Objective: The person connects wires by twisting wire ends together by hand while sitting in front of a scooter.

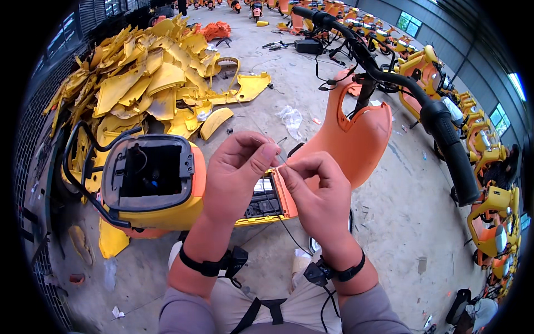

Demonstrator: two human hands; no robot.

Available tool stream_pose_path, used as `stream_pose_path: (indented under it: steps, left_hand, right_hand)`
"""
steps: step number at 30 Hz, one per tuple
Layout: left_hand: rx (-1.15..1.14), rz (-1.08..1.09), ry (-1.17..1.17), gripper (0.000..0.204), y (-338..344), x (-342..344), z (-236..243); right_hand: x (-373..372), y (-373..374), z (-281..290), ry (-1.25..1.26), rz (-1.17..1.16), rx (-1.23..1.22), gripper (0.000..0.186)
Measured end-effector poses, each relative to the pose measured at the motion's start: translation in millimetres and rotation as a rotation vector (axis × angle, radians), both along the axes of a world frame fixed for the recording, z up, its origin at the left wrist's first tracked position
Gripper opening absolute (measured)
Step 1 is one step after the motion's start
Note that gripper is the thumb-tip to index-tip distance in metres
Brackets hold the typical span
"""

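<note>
Two hands meet above the orange-and-yellow scooter point(167, 195). Left hand point(236, 172) and right hand point(317, 189) each pinch one thin wire point(280, 161) between thumb and forefinger; its long axis runs roughly up-down, trailing downward toward the floor point(400, 211). One heap of yellow panels point(144, 83) lies left.

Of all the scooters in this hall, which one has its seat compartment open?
The orange-and-yellow scooter directly beneath both hands: its black-rimmed seat compartment gapes open at its rear. The scooters parked along the right wall show no open compartment.
</note>
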State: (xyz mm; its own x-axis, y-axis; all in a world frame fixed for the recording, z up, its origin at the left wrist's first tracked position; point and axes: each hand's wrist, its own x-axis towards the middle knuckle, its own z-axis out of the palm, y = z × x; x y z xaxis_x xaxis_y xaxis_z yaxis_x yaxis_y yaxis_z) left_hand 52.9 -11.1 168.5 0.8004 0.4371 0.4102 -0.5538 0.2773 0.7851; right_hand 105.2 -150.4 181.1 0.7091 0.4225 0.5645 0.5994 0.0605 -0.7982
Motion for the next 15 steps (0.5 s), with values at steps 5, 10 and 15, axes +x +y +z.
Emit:
stream_pose_path:
  steps: [5, 10, 15]
  left_hand:
    - [0.004, -0.001, 0.067, 0.013, -4, 14, -5]
    - [0.015, -0.007, 0.048, 0.012, -5, 20, -6]
    - [0.087, -0.041, 0.016, 0.014, -3, 22, -15]
  right_hand:
    - [13, -1, -13, 0.08, -0.049, -0.026, 0.013]
    - [20, 1, -19, 0.134, -0.012, 0.011, 0.013]
    - [22, 0, -25, 0.206, 0.089, 0.085, 0.011]
